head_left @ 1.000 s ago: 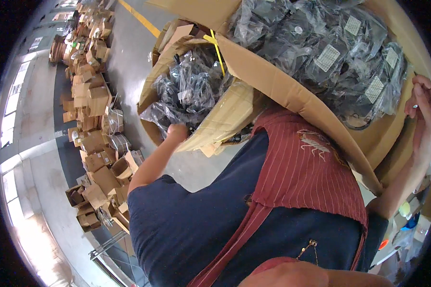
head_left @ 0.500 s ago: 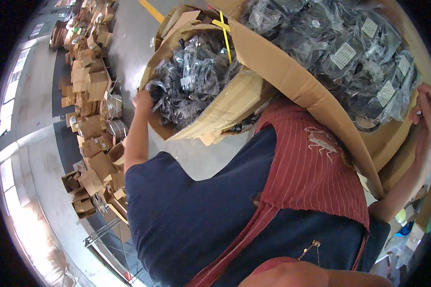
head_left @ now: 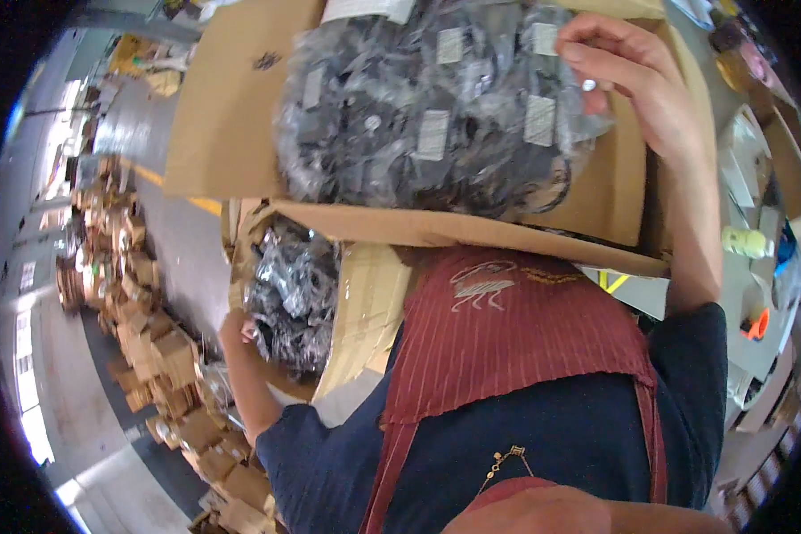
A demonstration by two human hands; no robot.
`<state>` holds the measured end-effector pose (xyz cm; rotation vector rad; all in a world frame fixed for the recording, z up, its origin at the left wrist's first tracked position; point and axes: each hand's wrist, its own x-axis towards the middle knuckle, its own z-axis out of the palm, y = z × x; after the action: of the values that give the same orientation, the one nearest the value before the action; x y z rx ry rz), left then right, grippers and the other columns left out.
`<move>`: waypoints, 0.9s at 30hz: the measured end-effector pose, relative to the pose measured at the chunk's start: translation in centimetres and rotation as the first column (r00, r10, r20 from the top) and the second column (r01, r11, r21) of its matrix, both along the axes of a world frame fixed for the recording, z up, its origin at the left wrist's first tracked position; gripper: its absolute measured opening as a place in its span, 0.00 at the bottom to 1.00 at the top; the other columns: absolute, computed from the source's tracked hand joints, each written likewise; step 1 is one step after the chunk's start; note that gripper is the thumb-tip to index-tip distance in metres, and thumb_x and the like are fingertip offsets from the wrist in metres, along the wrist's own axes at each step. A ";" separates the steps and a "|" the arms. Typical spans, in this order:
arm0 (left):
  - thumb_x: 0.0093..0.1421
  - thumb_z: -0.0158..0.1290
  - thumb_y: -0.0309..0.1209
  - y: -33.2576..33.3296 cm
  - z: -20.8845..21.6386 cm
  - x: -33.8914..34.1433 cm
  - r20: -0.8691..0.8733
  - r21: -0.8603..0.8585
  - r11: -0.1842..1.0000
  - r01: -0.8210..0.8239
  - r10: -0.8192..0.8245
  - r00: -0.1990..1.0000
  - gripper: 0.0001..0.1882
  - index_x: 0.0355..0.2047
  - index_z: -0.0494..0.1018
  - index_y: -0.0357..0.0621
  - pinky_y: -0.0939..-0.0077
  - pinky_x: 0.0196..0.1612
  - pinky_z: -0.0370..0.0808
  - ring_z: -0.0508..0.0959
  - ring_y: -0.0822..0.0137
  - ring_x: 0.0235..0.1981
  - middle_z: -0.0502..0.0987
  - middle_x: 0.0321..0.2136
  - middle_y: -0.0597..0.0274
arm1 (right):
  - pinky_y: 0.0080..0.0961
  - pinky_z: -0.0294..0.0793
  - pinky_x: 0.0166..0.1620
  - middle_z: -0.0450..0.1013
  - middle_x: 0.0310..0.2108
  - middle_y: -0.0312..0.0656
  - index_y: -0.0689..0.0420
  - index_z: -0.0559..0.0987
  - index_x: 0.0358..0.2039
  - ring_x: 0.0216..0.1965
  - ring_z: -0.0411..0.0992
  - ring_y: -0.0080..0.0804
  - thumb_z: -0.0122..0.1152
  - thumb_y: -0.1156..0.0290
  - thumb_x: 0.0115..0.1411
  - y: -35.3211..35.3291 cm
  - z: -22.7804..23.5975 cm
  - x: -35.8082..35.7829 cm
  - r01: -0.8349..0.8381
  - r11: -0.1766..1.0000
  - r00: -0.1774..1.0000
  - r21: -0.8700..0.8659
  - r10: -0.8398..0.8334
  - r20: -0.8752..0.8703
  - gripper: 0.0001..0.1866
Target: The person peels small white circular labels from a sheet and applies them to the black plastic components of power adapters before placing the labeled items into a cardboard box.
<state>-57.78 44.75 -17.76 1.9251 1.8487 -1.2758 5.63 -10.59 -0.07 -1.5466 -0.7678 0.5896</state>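
Head view: smooth grey floor at 9-10 o'clock, w/ painted yellow line at 10; long heap of brown cardboard boxes at 8-9. Pale grey-green tabletop at 3, w/ yellow-green plastic bottle on it. Large open brown cardboard box at 12-1, holding black items in clear plastic bags w/ white labels; bare cardboard inside just beside bags at 2. Its flap juts to 10-11; near edge crosses above dark-red pinstriped cloth apron.

Smaller open brown cardboard box at 9, holding clear-bagged dark items; floor strip btwn it & heap. L hand at 8, by smaller box's outer rim, fingers curled; can't tell what, if anything, it holds. R hand at 2, over bags' R end, thumb & index nearly together; can't tell if plastic's pinched.
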 end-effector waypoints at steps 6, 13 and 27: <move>0.61 0.50 0.45 -13.4 16.6 27.5 0.114 0.919 0.327 0.221 -0.754 0.646 0.16 0.36 0.79 0.48 0.48 0.35 0.78 0.81 0.42 0.31 0.81 0.28 0.46 | 0.15 0.75 0.46 0.70 0.53 0.48 0.57 0.59 0.64 0.47 0.75 0.28 0.60 0.67 0.66 -2.0 -3.6 8.1 -0.669 0.665 0.693 0.332 0.720 -0.044 0.30; 0.57 0.51 0.44 -18.2 22.6 32.5 0.166 0.970 0.233 0.069 -0.843 0.512 0.16 0.28 0.81 0.48 0.52 0.28 0.76 0.79 0.43 0.23 0.80 0.24 0.51 | 0.15 0.71 0.26 0.66 0.20 0.28 0.59 0.80 0.38 0.22 0.67 0.14 0.54 0.62 0.68 -1.3 0.5 1.2 0.132 0.982 0.990 0.138 -0.124 -0.065 0.13; 0.63 0.51 0.44 -29.0 20.5 45.2 0.417 0.741 0.490 0.458 -0.872 0.258 0.16 0.40 0.78 0.46 0.55 0.38 0.76 0.81 0.46 0.35 0.82 0.31 0.49 | 0.18 0.73 0.29 0.70 0.23 0.29 0.58 0.81 0.37 0.20 0.70 0.16 0.57 0.61 0.66 -2.2 -1.8 4.0 0.205 0.952 0.977 0.227 -0.184 -0.110 0.13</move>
<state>-12.57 15.79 2.70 3.0706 0.7967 0.1941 9.59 -12.78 -1.85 -1.3464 -0.5879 0.4009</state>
